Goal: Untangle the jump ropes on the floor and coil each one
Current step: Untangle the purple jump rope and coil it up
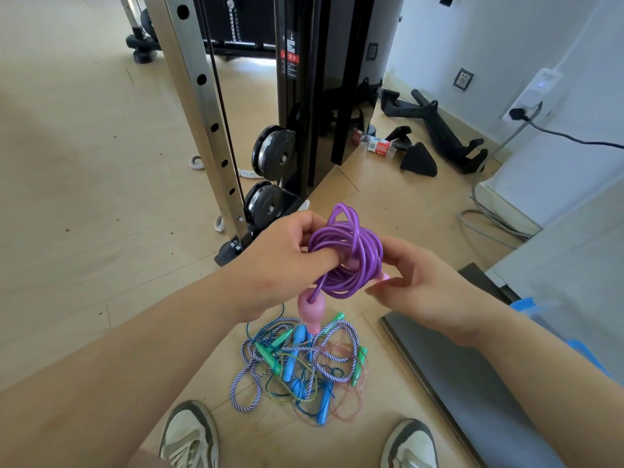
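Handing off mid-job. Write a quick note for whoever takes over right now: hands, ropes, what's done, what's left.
Left hand: grips the purple jump rope, fingers hooked through its coil.
Right hand: holds the coil's right side, beside one pink handle; the other pink handle hangs below.
Done: the purple rope is out of the tangle and nearly coiled, held in the air.
Left: secure and set down this coil. The tangled pile lies on the floor between the shoes: a blue-and-white braided rope, thin ropes, blue and green handles. All need separating and coiling.
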Tool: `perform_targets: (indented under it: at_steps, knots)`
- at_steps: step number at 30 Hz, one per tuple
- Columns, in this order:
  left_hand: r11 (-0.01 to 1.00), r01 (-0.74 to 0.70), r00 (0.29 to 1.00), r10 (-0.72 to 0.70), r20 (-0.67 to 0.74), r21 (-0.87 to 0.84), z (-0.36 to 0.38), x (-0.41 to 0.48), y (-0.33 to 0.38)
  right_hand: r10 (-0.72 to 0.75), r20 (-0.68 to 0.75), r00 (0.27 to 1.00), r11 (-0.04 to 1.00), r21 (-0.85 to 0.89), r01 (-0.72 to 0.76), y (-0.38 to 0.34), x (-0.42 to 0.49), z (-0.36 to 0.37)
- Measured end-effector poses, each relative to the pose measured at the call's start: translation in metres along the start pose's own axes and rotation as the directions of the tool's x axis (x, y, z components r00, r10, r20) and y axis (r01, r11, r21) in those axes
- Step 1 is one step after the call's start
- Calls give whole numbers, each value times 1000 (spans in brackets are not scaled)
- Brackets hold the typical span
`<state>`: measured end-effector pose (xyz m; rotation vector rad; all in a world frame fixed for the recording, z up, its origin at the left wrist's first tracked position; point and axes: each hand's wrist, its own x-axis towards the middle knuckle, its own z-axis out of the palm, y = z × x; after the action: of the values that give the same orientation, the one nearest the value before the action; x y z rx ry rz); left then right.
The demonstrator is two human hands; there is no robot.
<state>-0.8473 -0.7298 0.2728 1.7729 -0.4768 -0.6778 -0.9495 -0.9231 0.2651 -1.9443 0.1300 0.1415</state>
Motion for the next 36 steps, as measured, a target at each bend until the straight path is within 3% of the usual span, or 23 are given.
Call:
perform_targets:
  at_steps: [5, 10, 17, 21, 24, 27, 30, 33, 36]
  knots:
    - [996, -8, 1000, 7, 6, 90, 0, -1, -1, 80, -75, 994, 984, -151, -91, 9, 0, -4]
    - [986, 47, 999, -47, -4, 157, -7, 2, -3, 150, -160, 976, 906, -374, -200, 23, 3, -11]
    - [994, 106, 994, -105, -30, 29, -22, 4, 5, 184, -226, 957, 834, -479, -274, 31, 4, -14]
    - [997, 74, 994, -72, -79, 24, -33, 4, 6, 185, -181, 966, 842, -478, -251, 25, 6, -9]
    - [995, 73, 996, -69, -58, 63, -31, 0, 4, 276, -70, 959, 836, -475, -275, 30, 4, -4]
    - [993, 42, 999, -40, -22, 112, -26, -3, 8, 323, 127, 938, 921, -272, -280, 33, -3, -3]
    - [988, 12, 1000, -16, 26, 152, -18, -5, 12, 249, 257, 934, 961, 52, -270, 19, -4, -5]
    - [974, -3, 997, -15, 78, 224, -3, -7, 12, 124, 219, 968, 927, 322, -192, 5, 0, -5]
    - [985, 11, 1000, -14, 14, 170, 15, -1, 11, 129, 118, 985, 925, 345, -163, 2, 1, -4]
